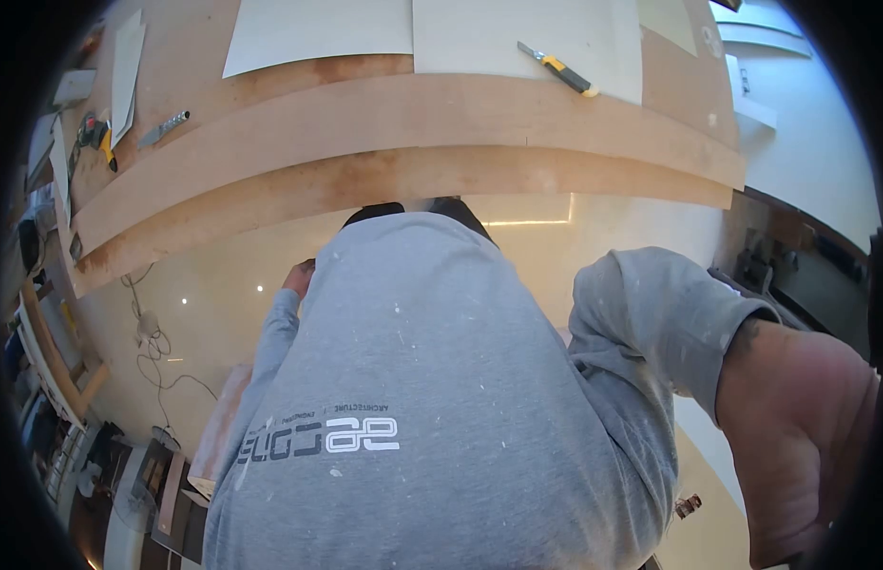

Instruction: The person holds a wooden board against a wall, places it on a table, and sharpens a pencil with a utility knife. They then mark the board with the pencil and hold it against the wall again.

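Observation:
My left hand point(301, 275) hangs low beside the hem of my grey sweatshirt point(432, 361), its fingers mostly hidden, so whether it holds anything cannot be made out. On the right, my right arm is bent and raised close to the camera, the sleeve pushed up and the bare forearm showing; the hand itself is outside the picture. A yellow and black utility knife point(558, 69) lies on a white sheet point(518, 38) on the workbench. Along the bench's near side lies a long brown strip of board point(365, 114).
At the bench's left are a scraper-like tool point(164, 128), a yellow and black tool point(108, 142) and narrow white strips point(128, 76). A cable point(156, 356) lies on the shiny floor at left. Wooden frames point(57, 351) stand further left, and large pale panels point(803, 133) at right.

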`<state>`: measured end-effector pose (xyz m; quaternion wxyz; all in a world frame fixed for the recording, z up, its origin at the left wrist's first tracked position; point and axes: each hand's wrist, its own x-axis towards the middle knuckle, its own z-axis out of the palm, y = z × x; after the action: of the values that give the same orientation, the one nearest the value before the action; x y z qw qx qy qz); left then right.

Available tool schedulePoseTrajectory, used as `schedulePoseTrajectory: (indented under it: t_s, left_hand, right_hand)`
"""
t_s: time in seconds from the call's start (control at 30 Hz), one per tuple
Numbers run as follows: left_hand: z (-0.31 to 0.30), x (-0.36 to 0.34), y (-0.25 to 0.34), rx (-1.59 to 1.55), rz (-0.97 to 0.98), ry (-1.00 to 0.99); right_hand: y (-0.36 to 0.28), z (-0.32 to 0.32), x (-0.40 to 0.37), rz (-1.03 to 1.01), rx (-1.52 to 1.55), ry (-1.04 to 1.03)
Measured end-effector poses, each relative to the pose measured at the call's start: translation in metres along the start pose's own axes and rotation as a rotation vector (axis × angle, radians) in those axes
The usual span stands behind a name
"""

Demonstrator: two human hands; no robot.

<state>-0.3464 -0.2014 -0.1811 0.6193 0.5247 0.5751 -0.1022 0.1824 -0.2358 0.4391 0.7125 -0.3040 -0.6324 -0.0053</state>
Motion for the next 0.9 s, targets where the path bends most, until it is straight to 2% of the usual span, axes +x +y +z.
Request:
schedulePoseTrajectory:
  t_s: [0.07,0.17,0.27,0.37,0.47,0.53,0.6,0.7,0.8,0.9]
  left_hand:
    - [-0.008,-0.019,0.038,0.073,-0.002,0.010]
    - [-0.009,-0.019,0.045,-0.030,-0.055,0.008]
    - [-0.015,-0.004,0.020,0.144,0.057,0.021]
    - [-0.018,-0.003,0.023,0.093,0.039,0.003]
    - [-0.017,0.019,-0.010,0.128,0.112,0.020]
    - [-0.023,0.028,-0.023,0.278,0.140,-0.003]
    - [-0.021,0.037,-0.038,0.217,0.138,0.057]
    - [-0.023,0.024,-0.010,0.138,0.036,0.097]
    - [-0.031,0.017,-0.004,0.151,0.050,0.070]
    - [-0.029,0.021,-0.009,-0.029,0.003,0.083]
  right_hand:
    - [0.002,0.006,0.000,-0.001,-0.013,-0.009]
    - [0.003,0.014,0.000,-0.011,-0.029,-0.018]
    - [0.003,0.021,0.001,-0.020,-0.040,-0.020]
    - [0.002,0.027,0.003,-0.022,-0.063,-0.026]
    - [0.002,0.032,0.005,-0.041,-0.081,-0.028]
    - [0.002,0.033,0.009,-0.067,-0.081,-0.021]
    - [-0.002,0.034,0.014,-0.105,-0.074,-0.016]
    - [-0.009,0.035,0.022,-0.151,-0.059,-0.005]
    - [-0.011,0.038,0.028,-0.179,-0.068,-0.001]
    - [-0.014,0.042,0.030,-0.201,-0.096,-0.006]
